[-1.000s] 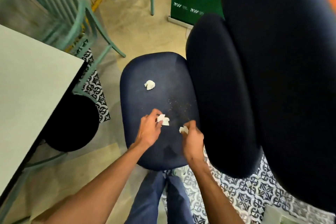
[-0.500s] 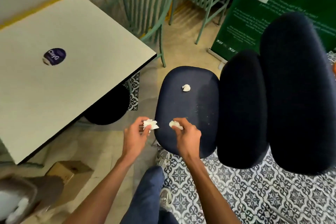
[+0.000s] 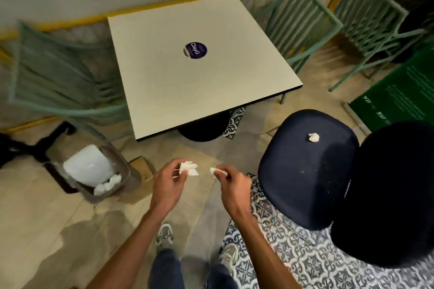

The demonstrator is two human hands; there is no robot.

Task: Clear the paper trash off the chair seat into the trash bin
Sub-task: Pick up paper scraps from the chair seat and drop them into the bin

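My left hand (image 3: 168, 182) pinches a crumpled white paper scrap (image 3: 189, 168) over the floor, left of the chair. Beside it my right hand (image 3: 231, 182) pinches a smaller white paper scrap (image 3: 217, 171). One crumpled paper ball (image 3: 313, 137) lies on the dark blue chair seat (image 3: 303, 176) at the right, near its far edge. The trash bin (image 3: 126, 177) stands on the floor to the left of my hands, with a white swing lid and white paper showing inside.
A square beige table (image 3: 199, 91) with a round sticker stands ahead, between the bin and the chair. Green metal chairs (image 3: 303, 21) ring it. The dark chair backrest (image 3: 385, 195) fills the right. A small cardboard box (image 3: 142, 168) sits by the bin. My shoes (image 3: 164, 236) are below.
Both hands have lifted off the chair seat with their paper scraps and swung left towards the bin. The view has turned left, bringing the bin into sight.
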